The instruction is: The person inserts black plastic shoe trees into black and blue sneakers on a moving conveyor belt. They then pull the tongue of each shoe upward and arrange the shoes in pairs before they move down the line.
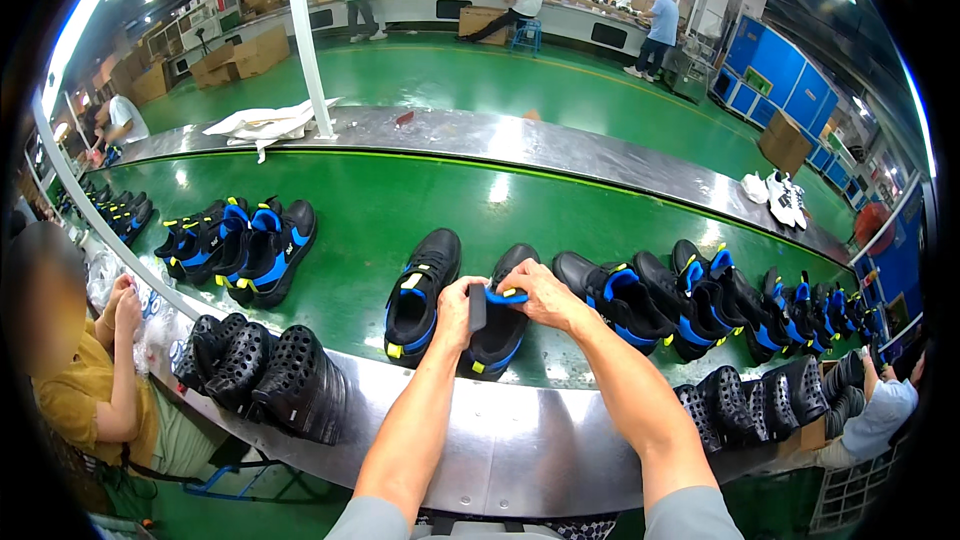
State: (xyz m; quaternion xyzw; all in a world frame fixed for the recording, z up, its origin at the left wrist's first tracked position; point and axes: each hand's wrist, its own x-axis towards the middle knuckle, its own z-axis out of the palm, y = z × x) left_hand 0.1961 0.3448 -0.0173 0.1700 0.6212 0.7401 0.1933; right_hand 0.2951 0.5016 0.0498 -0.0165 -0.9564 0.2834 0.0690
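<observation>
A black shoe with blue and yellow trim (487, 352) lies on the green belt in front of me, its toe pointing away. My right hand (545, 297) pinches the blue, yellow-tipped tongue (508, 296) of this shoe. Over the shoe's opening, my left hand (455, 312) grips a small dark grey flat piece (478, 308), held upright; its exact kind does not show. Just left of that hand, apart from it, a matching black shoe (432, 265) rests on the belt.
More black-and-blue shoes stand on the belt to the left (285, 250) and right (615, 295). Black perforated pieces (300, 380) line the near metal ledge (500, 440). A person in yellow (115, 390) sits at left; another person's arm (875, 390) reaches in at right.
</observation>
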